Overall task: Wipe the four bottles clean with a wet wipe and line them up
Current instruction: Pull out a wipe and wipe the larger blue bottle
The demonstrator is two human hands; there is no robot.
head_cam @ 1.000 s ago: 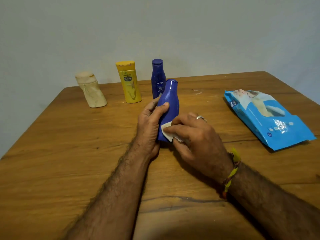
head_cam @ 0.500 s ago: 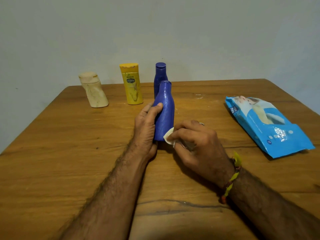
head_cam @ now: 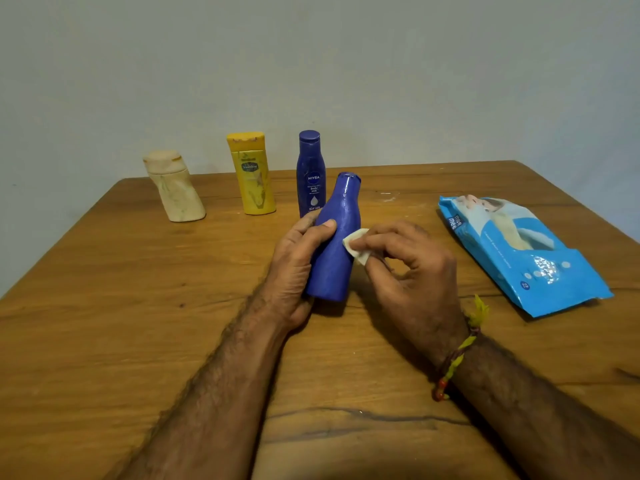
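My left hand point(head_cam: 294, 268) grips a plain blue bottle point(head_cam: 337, 244), tilted with its neck away from me, just above the table. My right hand point(head_cam: 408, 271) pinches a small folded white wipe point(head_cam: 356, 245) against the bottle's right side. Behind them three bottles stand in a row near the table's far edge: a cream one point(head_cam: 175, 187) leaning at the left, a yellow one point(head_cam: 252, 174) in the middle, and a dark blue Nivea bottle point(head_cam: 310, 171) partly hidden by the held bottle.
A blue pack of wet wipes point(head_cam: 519, 251) lies flat on the right side of the wooden table point(head_cam: 121, 306). A grey wall rises right behind the table's far edge.
The wipe has moved up from the bottle's base to its middle right side. The held bottle has tilted further to the right, away from the Nivea bottle behind it.
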